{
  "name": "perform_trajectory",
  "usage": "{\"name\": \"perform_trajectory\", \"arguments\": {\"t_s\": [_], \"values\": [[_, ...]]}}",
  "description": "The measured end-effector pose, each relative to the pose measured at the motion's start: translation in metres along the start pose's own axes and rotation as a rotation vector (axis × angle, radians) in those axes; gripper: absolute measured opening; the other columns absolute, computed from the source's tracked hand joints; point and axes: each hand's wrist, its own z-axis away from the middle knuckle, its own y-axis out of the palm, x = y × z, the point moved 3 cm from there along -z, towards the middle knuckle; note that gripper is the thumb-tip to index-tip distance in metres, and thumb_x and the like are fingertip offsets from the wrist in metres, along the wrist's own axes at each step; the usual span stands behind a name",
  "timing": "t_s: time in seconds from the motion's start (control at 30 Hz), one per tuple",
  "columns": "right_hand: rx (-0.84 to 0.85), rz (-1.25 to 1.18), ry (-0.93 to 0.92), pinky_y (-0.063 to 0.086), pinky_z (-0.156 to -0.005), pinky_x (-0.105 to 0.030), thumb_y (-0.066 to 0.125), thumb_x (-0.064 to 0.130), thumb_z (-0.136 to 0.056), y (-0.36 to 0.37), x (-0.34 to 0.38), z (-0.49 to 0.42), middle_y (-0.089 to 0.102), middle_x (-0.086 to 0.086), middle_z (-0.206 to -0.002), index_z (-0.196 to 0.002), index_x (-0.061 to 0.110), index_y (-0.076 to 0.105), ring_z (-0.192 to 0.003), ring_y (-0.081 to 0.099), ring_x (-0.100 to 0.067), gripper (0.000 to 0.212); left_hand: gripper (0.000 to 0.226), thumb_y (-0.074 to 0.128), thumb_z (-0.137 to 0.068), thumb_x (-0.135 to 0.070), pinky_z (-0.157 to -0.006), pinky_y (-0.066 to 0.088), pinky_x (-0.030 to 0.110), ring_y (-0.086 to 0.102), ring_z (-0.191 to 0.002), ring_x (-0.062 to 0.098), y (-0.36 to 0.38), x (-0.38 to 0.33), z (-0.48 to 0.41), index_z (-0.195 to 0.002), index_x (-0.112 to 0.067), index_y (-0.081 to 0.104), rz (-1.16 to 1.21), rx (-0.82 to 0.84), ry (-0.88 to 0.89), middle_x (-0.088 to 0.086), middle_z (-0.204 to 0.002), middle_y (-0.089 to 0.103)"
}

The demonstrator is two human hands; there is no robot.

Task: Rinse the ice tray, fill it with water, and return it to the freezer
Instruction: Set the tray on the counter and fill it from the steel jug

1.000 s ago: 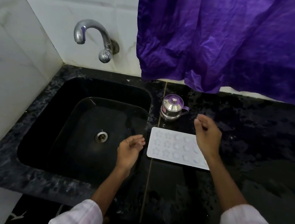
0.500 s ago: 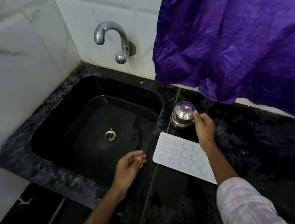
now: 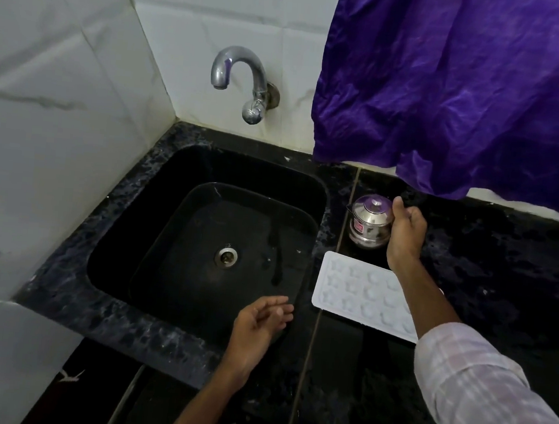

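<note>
One ice tray, flat, lengthwise left-right

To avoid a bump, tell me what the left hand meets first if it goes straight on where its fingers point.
Likely the ice tray, if the left hand travels low enough; its height over the counter is unclear.
</note>
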Motion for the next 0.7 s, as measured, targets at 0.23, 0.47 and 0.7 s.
{"name": "perform_trajectory", "arguments": {"t_s": [0.23, 0.47, 0.7], "values": [[0.035, -0.008, -0.136, 0.041, -0.058, -0.020, 0.071, 0.028, -0.088, -0.022, 0.048, 0.048, 0.042, 0.009, -0.061, -0.067, 0.024, 0.034, -0.057, 0.041, -0.004, 0.043, 0.020, 0.053, -0.100, -0.002, -0.084, 0.057, 0.024, 0.073, -0.096, 0.018, -0.005, -0.004, -0.013, -0.110, -0.010, 0.068, 0.009, 0.051, 0.004, 0.010, -0.105, 0.076], [-0.037, 0.125, -0.202, 0.034, -0.053, -0.020, 0.072, 0.032, -0.087, -0.052, 0.061, 0.104, 0.035, 0.000, -0.064, -0.069, 0.023, 0.035, -0.058, 0.034, -0.009, 0.043, 0.022, 0.057, -0.099, -0.007, -0.093, 0.056, 0.029, 0.072, -0.098, 0.011, 0.010, -0.004, -0.033, -0.103, -0.025, 0.069, -0.130, 0.062, 0.088, -0.003, -0.105, 0.075], [-0.180, 0.282, -0.229, 0.031, -0.058, -0.032, 0.072, 0.037, -0.085, -0.068, 0.045, 0.125, 0.033, 0.000, -0.065, -0.069, 0.022, 0.033, -0.061, 0.029, -0.014, 0.045, 0.025, 0.059, -0.097, -0.010, -0.081, 0.045, 0.001, 0.066, -0.097, 0.000, 0.023, -0.012, -0.049, -0.118, -0.015, 0.070, -0.421, 0.037, 0.271, -0.005, -0.110, 0.073]]}}
